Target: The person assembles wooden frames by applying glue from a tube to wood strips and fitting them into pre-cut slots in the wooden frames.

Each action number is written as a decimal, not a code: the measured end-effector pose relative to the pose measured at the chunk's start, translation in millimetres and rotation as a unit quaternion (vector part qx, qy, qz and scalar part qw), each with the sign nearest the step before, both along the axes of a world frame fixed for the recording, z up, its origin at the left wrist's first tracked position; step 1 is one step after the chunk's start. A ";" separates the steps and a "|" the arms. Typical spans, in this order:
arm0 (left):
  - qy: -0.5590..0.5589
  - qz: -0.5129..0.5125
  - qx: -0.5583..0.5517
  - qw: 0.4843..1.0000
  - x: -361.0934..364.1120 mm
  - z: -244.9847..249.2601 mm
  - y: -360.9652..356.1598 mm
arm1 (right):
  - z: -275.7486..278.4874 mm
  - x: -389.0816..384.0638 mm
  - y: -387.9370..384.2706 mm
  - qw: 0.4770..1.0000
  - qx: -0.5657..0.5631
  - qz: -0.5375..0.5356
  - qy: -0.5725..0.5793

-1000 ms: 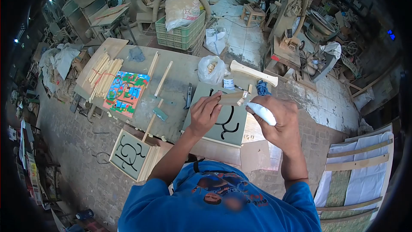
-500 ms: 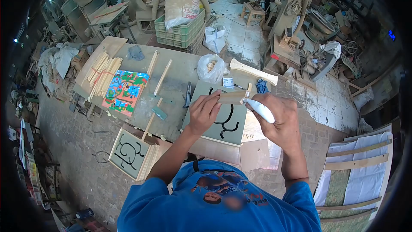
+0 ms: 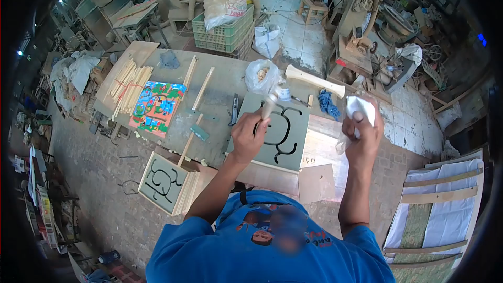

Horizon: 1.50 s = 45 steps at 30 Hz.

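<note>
sticks lie bundled well left of the fingers of the left hand, with a painted board nearer them. from here i see those fingers closed around a blurred wooden piece, held over a grooved board. a blue cloth lies beyond and left of the fingers of the right hand; on my feed they grip a white pouch that pokes out past them.
</note>
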<state>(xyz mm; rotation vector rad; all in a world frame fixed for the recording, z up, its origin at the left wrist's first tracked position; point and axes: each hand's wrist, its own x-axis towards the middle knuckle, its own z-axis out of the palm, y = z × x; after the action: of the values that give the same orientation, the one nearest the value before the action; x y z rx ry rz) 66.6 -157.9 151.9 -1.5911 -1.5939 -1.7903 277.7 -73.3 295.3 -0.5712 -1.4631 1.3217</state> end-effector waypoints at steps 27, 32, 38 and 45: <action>-0.583 -0.367 -0.150 0.710 42.3 7.0 -16.0 | -134.3 6.0 -5.6 0.953 -0.219 0.203 -0.054; -0.548 -0.374 -0.215 0.716 51.7 23.6 -11.5 | -116.1 -13.5 -5.9 0.964 -0.169 0.200 -0.042; -0.463 -0.334 -0.235 0.787 49.9 10.3 -10.7 | -123.3 -13.8 -2.0 0.930 -0.261 0.252 0.056; -0.597 -0.292 -0.091 0.742 -2.7 28.4 -35.7 | -132.3 24.3 28.3 0.896 -0.294 0.227 0.244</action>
<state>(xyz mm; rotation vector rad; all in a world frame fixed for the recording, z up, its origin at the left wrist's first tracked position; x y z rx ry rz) 63.9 -193.6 180.3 -0.9738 -1.7644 -3.5675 302.0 -45.0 163.1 -0.2328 -0.7819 2.1279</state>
